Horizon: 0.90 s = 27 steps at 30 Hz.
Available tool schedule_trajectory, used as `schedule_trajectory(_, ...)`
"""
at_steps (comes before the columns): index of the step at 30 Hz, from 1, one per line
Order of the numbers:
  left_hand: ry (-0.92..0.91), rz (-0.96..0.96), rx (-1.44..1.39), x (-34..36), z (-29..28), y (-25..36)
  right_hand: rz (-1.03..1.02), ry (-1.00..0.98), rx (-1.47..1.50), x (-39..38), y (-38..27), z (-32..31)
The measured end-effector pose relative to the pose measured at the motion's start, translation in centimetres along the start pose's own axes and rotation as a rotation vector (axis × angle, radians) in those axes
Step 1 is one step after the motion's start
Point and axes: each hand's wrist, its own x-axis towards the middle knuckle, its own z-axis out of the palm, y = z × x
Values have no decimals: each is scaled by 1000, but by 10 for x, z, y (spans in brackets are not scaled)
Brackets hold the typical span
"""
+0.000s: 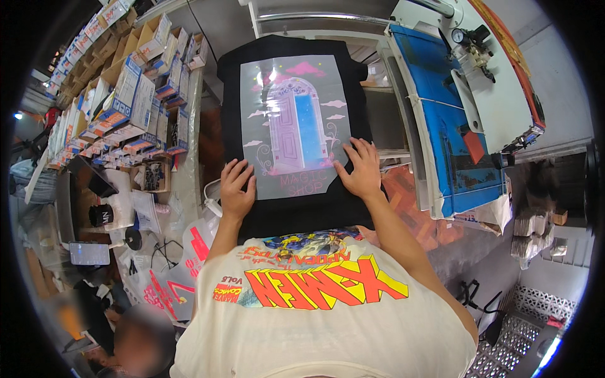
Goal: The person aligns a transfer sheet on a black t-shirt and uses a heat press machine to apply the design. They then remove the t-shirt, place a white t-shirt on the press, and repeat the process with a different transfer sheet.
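A black T-shirt (230, 135) lies spread out in front of me. On it rests a glossy, see-through transfer film (252, 82) printed with a pinkish-purple arched door, clouds and lettering. My left hand (237, 191) is laid at the film's lower left edge, fingers stretched out and touching shirt and film. At the lower right edge, my right hand (360, 170) lies with its fingers spread, the thumb and fingertips by the film's border. Neither hand grips anything. What supports the shirt is mostly hidden beneath it.
To the right stands a blue-topped press machine (441, 126) with a pressure gauge (459, 36). Several cardboard boxes (129, 94) are stacked at the left. A phone (89, 253) stands upright below them, near loose cables (165, 250). A person (142, 343) is at the lower left.
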Motion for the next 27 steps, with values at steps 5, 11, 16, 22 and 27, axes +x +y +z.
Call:
schedule_trajectory(5,-6,-1,1,-1,0,-1,-4,33,6,1,-1,0)
schedule_trajectory(11,-42,-9,127,16,-4,6,40,-101,-39,25,3,-7)
schedule_trajectory(16,302,-490,-26,66,11,-93,686,240,353,98,113,37)
schedule_trajectory(22,-192,-1205,-1296,69,11,-124,1210,-272,1539,126,202,79)
schedule_trajectory(27,-83,-894,-1236,67,-15,-150,1028,-90,1487,143,214,55)
